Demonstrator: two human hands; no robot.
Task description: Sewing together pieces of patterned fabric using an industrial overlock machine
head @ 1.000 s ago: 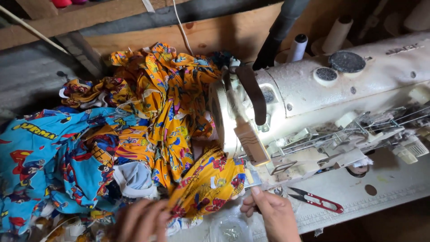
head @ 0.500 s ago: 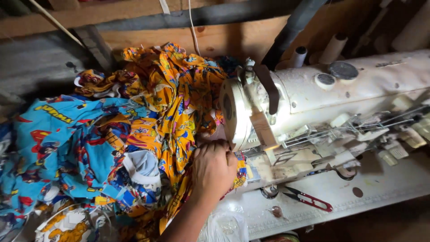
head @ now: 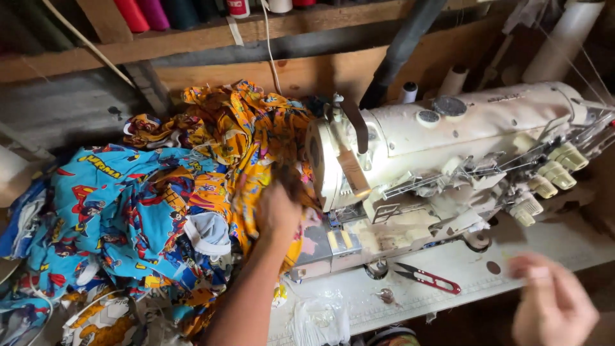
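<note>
Head view: left hand [head: 280, 214] grips orange fabric [head: 256, 138].

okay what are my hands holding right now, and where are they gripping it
The left hand grips the yellow printed fabric at its edge beside the sewing machine. The right hand is blurred; nothing can be made out in it.

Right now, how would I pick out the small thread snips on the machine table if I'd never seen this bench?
Start at the big cream sewing machine on the right of the bench. On the pale table just in front of its base lie the thread snips. They are the only red-handled thing there, with dark pointed blades aimed left toward the heap of printed fabric.
</note>
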